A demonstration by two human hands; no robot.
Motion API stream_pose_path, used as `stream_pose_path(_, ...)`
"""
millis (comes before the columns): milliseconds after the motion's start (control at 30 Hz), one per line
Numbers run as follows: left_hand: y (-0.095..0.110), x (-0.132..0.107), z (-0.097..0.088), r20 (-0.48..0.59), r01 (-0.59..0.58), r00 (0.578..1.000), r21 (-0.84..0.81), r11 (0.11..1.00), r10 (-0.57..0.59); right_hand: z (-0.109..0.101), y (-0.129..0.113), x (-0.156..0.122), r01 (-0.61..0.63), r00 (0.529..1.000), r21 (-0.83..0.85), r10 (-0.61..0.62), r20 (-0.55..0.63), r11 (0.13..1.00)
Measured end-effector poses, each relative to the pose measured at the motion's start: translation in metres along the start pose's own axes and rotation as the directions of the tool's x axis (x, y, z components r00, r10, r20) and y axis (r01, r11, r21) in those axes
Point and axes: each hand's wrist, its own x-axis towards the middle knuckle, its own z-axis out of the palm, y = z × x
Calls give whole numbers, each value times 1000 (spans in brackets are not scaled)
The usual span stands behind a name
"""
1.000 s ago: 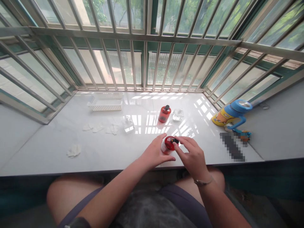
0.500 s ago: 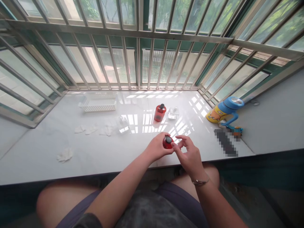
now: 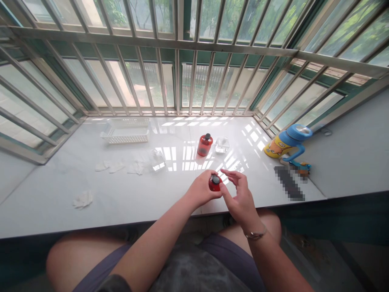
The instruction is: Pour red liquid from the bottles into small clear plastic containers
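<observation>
My left hand [image 3: 201, 190] is wrapped round a small red bottle [image 3: 214, 183] with a black cap, holding it upright near the front of the white sill [image 3: 127, 190]. My right hand [image 3: 238, 194] is right beside the bottle, fingers stretched out and apart, thumb near the cap, holding nothing. A second red bottle [image 3: 204, 145] with a black cap stands farther back, next to a small clear glass container [image 3: 221, 144].
A white slotted basket [image 3: 126, 132] sits at the back left. Crumpled white pieces [image 3: 81, 199] lie on the left, with another clear glass item [image 3: 157, 157] mid-sill. A yellow cup with a blue lid [image 3: 287, 142] lies at the right. Metal window bars [image 3: 182, 61] close the back.
My right hand has let go of the bottle's cap and its fingers have spread. The bottle has gone from tilted to upright in my left hand.
</observation>
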Motion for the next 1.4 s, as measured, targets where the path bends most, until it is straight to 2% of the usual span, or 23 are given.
stream_pose_path(100,1,-1,0,-3,-5,1000,-6,1000,5,2,0,3,-15,995,-35,19,98,999)
stream_pose_path(333,-3,-3,8,-86,17,996,46,999,-13,0,12,15,39,998,-194,-29,57,980)
stream_pose_path(467,-6,-4,15,-65,11,998,105,994,-4,5,10,15,127,991,-211,-115,70,969)
stream_pose_path(567,-12,-12,-1,-13,-50,998,191,980,54,3,10,14,130,990,-190,-116,86,973)
stream_pose_path(633,-19,-22,-26,-66,-105,989,299,948,130,-8,16,17,118,992,-220,-104,74,968)
stream_pose_path(667,-24,-27,-43,-157,-108,972,354,929,172,-17,22,19,111,993,-252,-100,58,961)
stream_pose_path(700,-29,-33,-62,-279,-80,938,402,912,205,-28,30,23,100,995,-291,-94,33,951)
stream_pose_path(733,-35,-38,-81,-411,-25,884,432,901,222,-40,39,26,76,997,-328,-78,7,942)
stream_pose_path(767,-42,-42,-99,-553,50,803,435,899,223,-53,49,30,38,998,-364,-54,-33,931)
stream_pose_path(800,-49,-45,-117,-676,133,711,404,905,197,-65,59,33,-12,996,-402,-24,-84,916)
stream_pose_path(833,-56,-47,-133,-743,212,654,357,909,139,-76,70,36,-66,991,-430,8,-136,900)
stream_pose_path(867,-63,-48,-147,-763,289,644,306,907,53,-86,79,39,-118,981,-441,36,-189,890)
stream_pose_path(933,-76,-45,-169,-712,412,691,248,877,-123,-98,95,43,-203,958,-410,94,-269,889)
stream_pose_path(1000,-84,-38,-183,-641,463,736,241,853,-218,-102,105,47,-255,933,-363,129,-337,896)
stream_pose_path(1067,-88,-28,-190,-618,474,747,238,848,-244,-102,110,50,-267,917,-342,129,-376,901)
stream_pose_path(1133,-87,-18,-188,-614,472,749,229,851,-249,-101,113,53,-252,920,-345,114,-374,904)
stream_pose_path(1233,-83,-3,-165,-536,412,810,234,881,-236,-98,117,62,-240,927,-358,103,-361,902)
stream_pose_path(1333,-78,15,-123,-403,270,901,238,933,-158,-93,123,75,-222,928,-372,79,-363,901)
stream_pose_path(1400,-75,30,-89,-312,169,946,231,958,-92,-86,127,85,-203,931,-382,57,-360,902)
